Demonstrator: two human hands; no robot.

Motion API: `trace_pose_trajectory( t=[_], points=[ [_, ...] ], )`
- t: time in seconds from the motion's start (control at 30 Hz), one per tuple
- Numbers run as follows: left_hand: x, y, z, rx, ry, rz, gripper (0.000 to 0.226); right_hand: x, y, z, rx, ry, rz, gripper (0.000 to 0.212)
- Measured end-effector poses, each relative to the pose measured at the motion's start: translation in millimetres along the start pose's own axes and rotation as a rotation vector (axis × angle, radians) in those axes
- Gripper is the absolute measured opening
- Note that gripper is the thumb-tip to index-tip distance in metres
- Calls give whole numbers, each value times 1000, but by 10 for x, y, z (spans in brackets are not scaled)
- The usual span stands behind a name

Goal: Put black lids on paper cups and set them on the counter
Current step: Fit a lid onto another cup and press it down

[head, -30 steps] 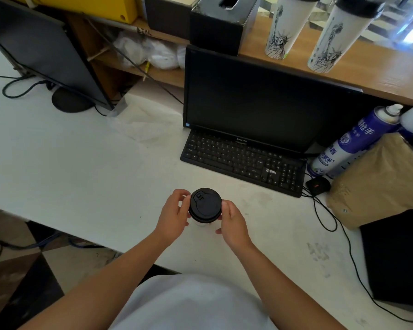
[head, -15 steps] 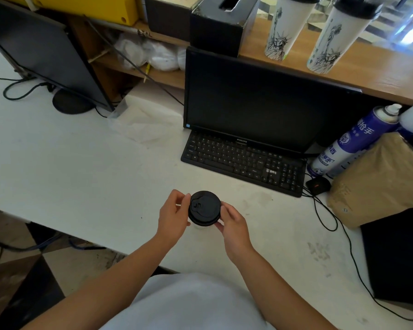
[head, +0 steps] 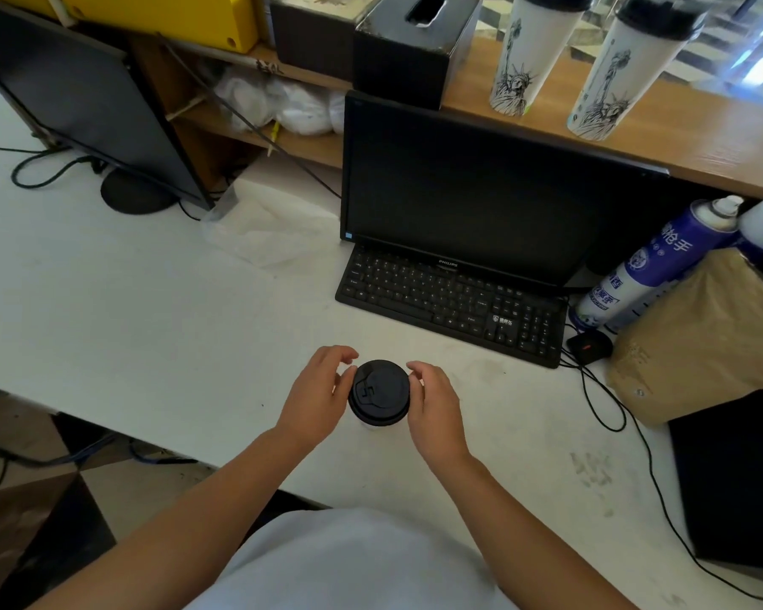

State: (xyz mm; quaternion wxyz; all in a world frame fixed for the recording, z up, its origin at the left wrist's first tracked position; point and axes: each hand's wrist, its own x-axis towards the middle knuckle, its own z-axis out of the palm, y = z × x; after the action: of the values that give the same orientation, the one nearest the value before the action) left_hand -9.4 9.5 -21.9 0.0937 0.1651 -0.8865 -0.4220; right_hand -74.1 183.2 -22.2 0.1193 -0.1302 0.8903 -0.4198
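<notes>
The left hand (head: 316, 396) and right hand (head: 437, 407) flank the black lid (head: 379, 391), fingers loosely curled; whether they touch its rim is unclear. The lid sits on a paper cup (head: 382, 427) standing on the white desk (head: 150, 323). The cup is probably light, thin-walled and crushable, so grip it gently just under the stiffer lid.

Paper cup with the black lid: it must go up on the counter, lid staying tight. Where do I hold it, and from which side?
Probably the white cup wall just under the lid, from the right, beside the right hand. The cup stands upright and the lid overhangs it, so a grip from above would pull only the lid.
</notes>
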Motion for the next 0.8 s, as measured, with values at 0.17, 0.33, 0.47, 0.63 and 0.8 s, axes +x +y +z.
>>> trace_pose_trajectory(
  t=[0.17, 0.33, 0.47, 0.63, 0.8],
  points=[
    [44, 14, -19, -16, -75, 77, 27, 16, -59, 11, 157, 21, 103, 24],
    [-63, 112, 107, -454, 57, -324, 28, -41, -154, -10, 825, -75, 593, 20],
    [-133, 174, 166, -601, 113, -510, 22, -120, -166, -31, 877, -135, 577, 25],
    [-182, 143, 174, -642, 30, -548, 35, -120, -184, -59, 804, -172, 563, 31],
    [-91, 17, 43, -575, -61, -532, 30, -74, -114, -61, 497, -195, 410, 27]
  ],
)
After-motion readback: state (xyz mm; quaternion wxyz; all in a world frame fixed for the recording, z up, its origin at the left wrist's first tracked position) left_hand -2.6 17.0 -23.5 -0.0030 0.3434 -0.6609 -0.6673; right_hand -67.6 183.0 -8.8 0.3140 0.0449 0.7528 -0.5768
